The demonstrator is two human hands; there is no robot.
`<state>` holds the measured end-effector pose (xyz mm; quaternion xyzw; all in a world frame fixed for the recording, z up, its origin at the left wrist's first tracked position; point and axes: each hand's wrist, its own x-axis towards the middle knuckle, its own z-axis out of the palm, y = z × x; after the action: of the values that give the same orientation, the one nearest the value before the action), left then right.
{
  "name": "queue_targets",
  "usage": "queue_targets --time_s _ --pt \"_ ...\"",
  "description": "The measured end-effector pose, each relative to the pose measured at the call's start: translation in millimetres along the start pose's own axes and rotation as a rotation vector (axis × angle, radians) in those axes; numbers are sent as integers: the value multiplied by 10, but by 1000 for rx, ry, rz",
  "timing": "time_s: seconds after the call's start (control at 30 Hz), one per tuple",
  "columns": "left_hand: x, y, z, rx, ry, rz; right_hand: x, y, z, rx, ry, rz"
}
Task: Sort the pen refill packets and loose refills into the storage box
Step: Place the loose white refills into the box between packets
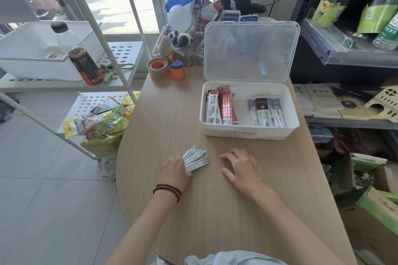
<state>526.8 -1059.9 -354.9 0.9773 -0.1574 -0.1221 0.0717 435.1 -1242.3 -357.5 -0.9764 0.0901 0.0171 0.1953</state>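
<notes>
Two hands are on the wooden table (172, 114) from where I watch. My left hand (173, 170) sits over the near ends of the loose refills (197, 158), fingers curled down on them and thumb along the lower edge, so it is holding the bunch. The refills fan out to the right from under the knuckles and lie on the tabletop. My right hand (240, 168) rests palm down just beside them, fingers spread and relaxed, gripping nothing.

Beyond the right hand stands the storage box (249, 133), well apart from the refills, with bare table between. Its clear lid (252, 51) is tipped up at the back. Inside, red packets (224, 105) lie against the left wall and dark-and-white packets (266, 112) lie to the right, with a gap between the two groups.

At the table's far end are a tape roll (158, 69) and an orange and blue holder (177, 70) touching it. To the left, a white rack holds a bottle (80, 56) and snack bags (103, 120).

The refills are thin, pale, straight sticks. The box is white, rounded plastic; the table has a light wood grain. A beaded bracelet (168, 190) circles the left wrist.
</notes>
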Motion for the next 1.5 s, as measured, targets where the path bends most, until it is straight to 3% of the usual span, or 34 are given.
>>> queue_targets --time_s 0.23,0.4,0.47,0.6,0.87,1.23,1.5 --pt "38 70 45 123 -64 -30 -7 -24 -55 4 -5 18" --pt "70 71 -41 61 -98 -21 22 -4 -153 57 14 44" --pt "86 62 -114 -159 -132 -37 37 -21 -208 126 9 50" --pt "38 64 -231 -840 -281 3 66 -93 -361 470 -19 88" --pt "299 489 -459 -1310 -283 5 287 -136 -714 664 65 113" --pt "986 1064 -774 -1410 -243 8 847 163 -1058 722 147 175" --pt "1363 1211 -689 -1302 -239 17 1215 390 -1042 839 160 283"
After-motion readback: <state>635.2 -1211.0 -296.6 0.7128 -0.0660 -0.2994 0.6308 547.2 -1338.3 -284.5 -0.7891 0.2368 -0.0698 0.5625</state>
